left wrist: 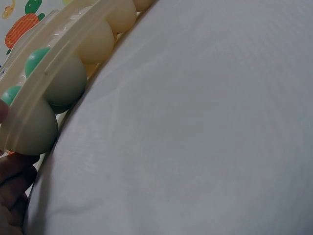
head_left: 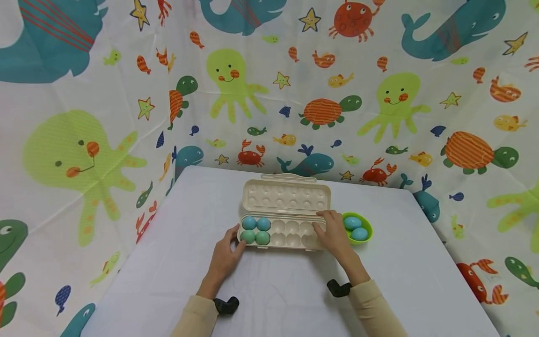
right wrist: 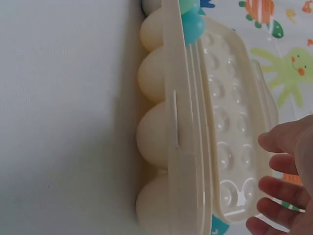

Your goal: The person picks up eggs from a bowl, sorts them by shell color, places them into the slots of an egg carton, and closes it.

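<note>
A beige egg carton (head_left: 269,246) stands open, its dimpled lid (head_left: 286,195) folded back. Its leftmost cups hold two blue eggs (head_left: 249,223) at the back and two green eggs (head_left: 263,238) in front. My left hand (head_left: 225,257) grips the carton's left end, thumb at the front rim; in the left wrist view the fingers of this hand (left wrist: 14,183) curl by the end cup. Over the carton's right end is my right hand (head_left: 337,236), and the right wrist view shows this hand (right wrist: 291,181) with spread fingers, holding nothing.
A lime-green bowl (head_left: 367,237) with two blue eggs (head_left: 360,234) stands just right of the carton, beside my right hand. White cloth (head_left: 278,299) covers the table. Behind and at the sides hangs a curtain (head_left: 252,131) printed with sea animals.
</note>
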`<state>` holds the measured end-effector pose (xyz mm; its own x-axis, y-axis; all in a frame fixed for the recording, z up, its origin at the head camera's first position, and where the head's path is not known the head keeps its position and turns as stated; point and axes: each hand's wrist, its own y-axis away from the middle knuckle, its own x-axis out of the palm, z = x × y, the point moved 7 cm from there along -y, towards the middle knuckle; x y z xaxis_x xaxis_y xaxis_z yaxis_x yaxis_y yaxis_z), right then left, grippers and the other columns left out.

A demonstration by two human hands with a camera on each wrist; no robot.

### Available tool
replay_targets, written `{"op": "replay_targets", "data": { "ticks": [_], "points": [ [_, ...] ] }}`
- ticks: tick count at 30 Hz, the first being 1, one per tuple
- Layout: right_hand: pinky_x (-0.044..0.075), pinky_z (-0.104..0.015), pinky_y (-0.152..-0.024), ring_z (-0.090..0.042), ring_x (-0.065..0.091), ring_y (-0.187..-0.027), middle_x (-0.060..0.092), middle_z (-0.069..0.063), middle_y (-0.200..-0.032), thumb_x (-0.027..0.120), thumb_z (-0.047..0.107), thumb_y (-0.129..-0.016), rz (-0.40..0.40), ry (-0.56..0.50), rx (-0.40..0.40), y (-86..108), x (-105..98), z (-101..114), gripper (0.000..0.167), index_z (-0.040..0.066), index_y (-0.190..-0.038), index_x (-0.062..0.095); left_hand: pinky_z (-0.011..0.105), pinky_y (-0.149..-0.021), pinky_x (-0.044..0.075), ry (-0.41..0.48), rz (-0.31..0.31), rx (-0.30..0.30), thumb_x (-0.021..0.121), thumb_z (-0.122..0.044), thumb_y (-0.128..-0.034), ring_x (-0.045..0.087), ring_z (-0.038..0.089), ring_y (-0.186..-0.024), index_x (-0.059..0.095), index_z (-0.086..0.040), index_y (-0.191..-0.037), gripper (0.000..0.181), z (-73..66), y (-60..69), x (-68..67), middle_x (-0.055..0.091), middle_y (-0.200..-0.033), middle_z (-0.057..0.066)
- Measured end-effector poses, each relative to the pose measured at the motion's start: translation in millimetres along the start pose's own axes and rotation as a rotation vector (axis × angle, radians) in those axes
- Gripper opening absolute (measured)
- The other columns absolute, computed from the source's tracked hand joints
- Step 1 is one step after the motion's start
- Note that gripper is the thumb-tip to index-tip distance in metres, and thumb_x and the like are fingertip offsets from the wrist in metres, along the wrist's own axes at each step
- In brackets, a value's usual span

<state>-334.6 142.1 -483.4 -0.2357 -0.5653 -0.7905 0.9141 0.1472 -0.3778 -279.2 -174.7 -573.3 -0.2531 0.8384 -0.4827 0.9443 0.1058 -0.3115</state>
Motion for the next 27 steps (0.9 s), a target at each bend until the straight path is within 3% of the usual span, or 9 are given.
{"op": "replay_targets", "data": {
  "ticks": [7,15,27],
  "points": [
    [0.048,-0.054,-0.1,-0.041,0.054,-0.116,0.062,-0.023,-0.123,0.071,0.016,-0.09,-0.004,-0.014,0.008,2.0,-3,-8,0.033,-0.002,-0.118,0.066,0.047,-0.116,0.04,0.003,0.018,-0.014,0.065,-0.021,-0.0922,0.057,0.029,-0.133,0.05,-0.006,-0.144,0.056,0.1,-0.7,0.4,0.068,-0.131,0.013],
    [0.047,-0.054,-0.1,-0.042,0.055,-0.114,0.063,-0.024,-0.119,0.072,0.016,-0.089,-0.029,-0.014,0.013,2.1,0,-19,0.033,-0.003,-0.114,0.067,0.047,-0.116,0.04,-0.005,-0.003,-0.004,0.066,-0.02,-0.0917,0.057,0.03,-0.133,0.051,-0.006,-0.144,0.056,0.2,-1.5,0.7,0.069,-0.129,0.013],
    [0.046,-0.058,-0.089,-0.05,0.057,-0.103,0.065,-0.028,-0.109,0.075,0.009,-0.083,-0.124,0.118,-0.023,1.4,-9,-43,0.029,-0.006,-0.106,0.068,0.048,-0.116,0.039,-0.012,0.0,-0.008,0.066,-0.02,-0.0918,0.057,0.03,-0.133,0.05,-0.006,-0.144,0.057,1.6,-1.1,2.0,0.069,-0.129,0.013]
  ]
}}
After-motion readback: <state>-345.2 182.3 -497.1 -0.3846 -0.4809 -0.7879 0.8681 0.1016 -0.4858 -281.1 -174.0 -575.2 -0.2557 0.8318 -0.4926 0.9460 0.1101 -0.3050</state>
